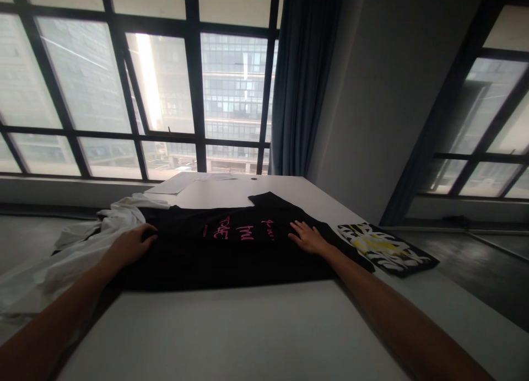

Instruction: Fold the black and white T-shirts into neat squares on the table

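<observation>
A black T-shirt (231,265) with pink lettering lies sideways across the white table (231,331). Its near part is folded over, covering some of the print, and a sleeve points toward the far side. My left hand (131,244) rests at the shirt's left end, beside a bunched white cloth; its thumb and forefinger are apart, while the other fingers are mostly hidden. On the right part of the shirt, just past the lettering, my right hand (308,237) lies flat with its fingers spread.
A white cloth heap (78,259) hangs over the table's left edge. Paper sheets (176,183) lie at the far left. On the right sits a folded black cloth with a white and yellow print (386,248). Windows and a blue curtain (300,83) stand beyond.
</observation>
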`<state>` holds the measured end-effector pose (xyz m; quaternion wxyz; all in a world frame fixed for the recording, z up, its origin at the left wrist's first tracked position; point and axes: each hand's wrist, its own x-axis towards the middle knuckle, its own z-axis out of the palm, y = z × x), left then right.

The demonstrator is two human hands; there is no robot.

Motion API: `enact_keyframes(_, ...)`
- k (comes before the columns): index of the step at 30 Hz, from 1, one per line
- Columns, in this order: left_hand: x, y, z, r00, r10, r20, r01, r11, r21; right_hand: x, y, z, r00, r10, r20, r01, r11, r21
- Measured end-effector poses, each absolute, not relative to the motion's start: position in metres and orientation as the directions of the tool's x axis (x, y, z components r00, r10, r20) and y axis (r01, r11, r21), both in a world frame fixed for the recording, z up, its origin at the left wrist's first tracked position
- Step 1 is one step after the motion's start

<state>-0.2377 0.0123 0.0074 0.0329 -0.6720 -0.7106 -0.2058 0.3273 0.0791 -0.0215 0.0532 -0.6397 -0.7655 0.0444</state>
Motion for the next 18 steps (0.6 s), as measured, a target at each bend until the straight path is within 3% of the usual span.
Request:
enact_keyframes(5, -0.232, 0.004, 0.009, -0.026, 0.949, 0.315, 0.992, -0.013, 0.122, 0.324, 0.077, -0.018, -0.151, 0.986, -0.074, 0.983, 0.141, -0.12)
enact_keyframes(10, -0.208, -0.002, 0.009, 0.108, 0.892, 0.44, 0.989, -0.142, 0.044, 0.31, 0.078, -0.014, -0.158, 0.987, 0.014, 0.979, 0.159, -0.125)
enact_keyframes(13, -0.191, -0.003, -0.003, 0.269, 0.933, 0.238, 0.951, -0.297, 0.087, 0.302, 0.075, -0.018, -0.154, 0.987, -0.045, 0.975, 0.144, -0.169)
enact_keyframes(15, -0.186, -0.002, -0.015, 0.294, 0.952, 0.084, 0.95, -0.301, 0.088, 0.3, 0.072, -0.021, -0.151, 0.987, -0.063, 0.975, 0.138, -0.176)
enact_keyframes(18, -0.188, -0.001, -0.03, 0.273, 0.962, -0.006, 0.96, -0.272, 0.067, 0.3, 0.068, -0.023, -0.148, 0.987, -0.06, 0.975, 0.135, -0.175)
